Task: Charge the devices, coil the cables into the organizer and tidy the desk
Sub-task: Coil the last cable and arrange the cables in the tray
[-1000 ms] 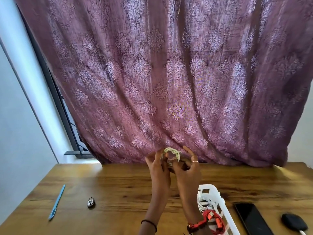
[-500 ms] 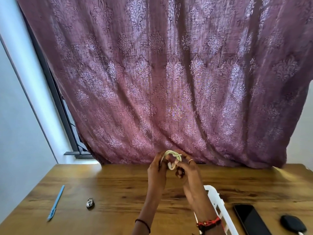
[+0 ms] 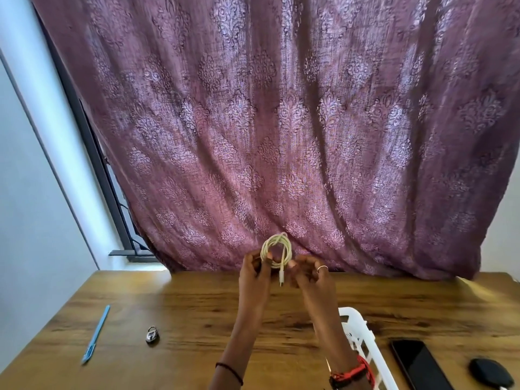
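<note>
A white cable (image 3: 277,250) wound into a small coil is held up above the far side of the wooden desk (image 3: 197,311). My left hand (image 3: 254,273) pinches the coil's left side. My right hand (image 3: 311,273), with a ring on one finger, pinches its right side. A short plug end hangs down from the coil between both hands. The white slatted organizer basket (image 3: 363,339) stands at the lower right, partly hidden behind my right forearm. A black phone (image 3: 419,364) lies flat to the right of the basket.
A blue pen (image 3: 96,334) lies near the desk's left edge, a small metal padlock (image 3: 152,334) to its right. A black rounded device (image 3: 491,375) sits at the lower right corner. A purple patterned curtain (image 3: 281,130) hangs behind the desk.
The coil now stands clear above my fingers as a round loop, with the plug end hanging free. Both hands have spread slightly apart.
</note>
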